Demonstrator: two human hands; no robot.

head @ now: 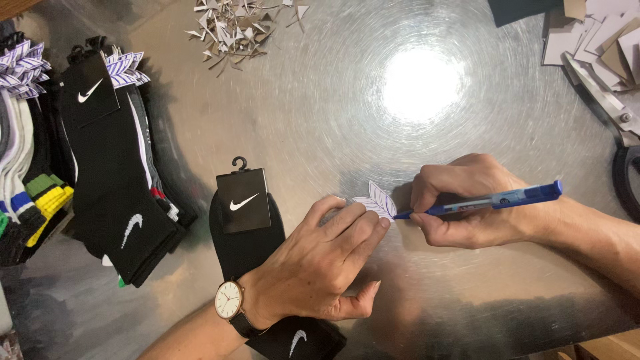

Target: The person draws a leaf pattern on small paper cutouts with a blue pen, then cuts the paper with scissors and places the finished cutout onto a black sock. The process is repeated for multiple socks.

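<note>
I am pressing my left hand [320,263] flat over the small white paper tag with violet stripes [377,200], which is lying on the brushed, shiny metal tabletop [320,107] between my two hands. My left fingers [360,223] are lying close together and stretched out, their tips pinning the near edge of the tag so the slick metal is not letting it slide while I am writing. A round watch with a white face and dark strap [229,300] is sitting on that wrist.

My right hand [467,200] is pinching a blue plastic pen [493,199] between thumb and fingers, curled tight around the barrel, with the tip touching the right edge of the tag. The pen is lying low, almost level, so the point is meeting the paper at a shallow angle.

Under my left forearm a pair of black socks on a black card hanger with a hook [243,200] is lying just beside the tag, close enough to reach. Well apart on the left, a heap of black, white and coloured socks [100,167] is resting, several carrying the same striped tags. A scatter of pale paper offcuts [233,27] is lying at the far edge, and metal scissors [610,107] are lying beside cut pieces of card [600,33] at the far right, out of my writing hand's way.
</note>
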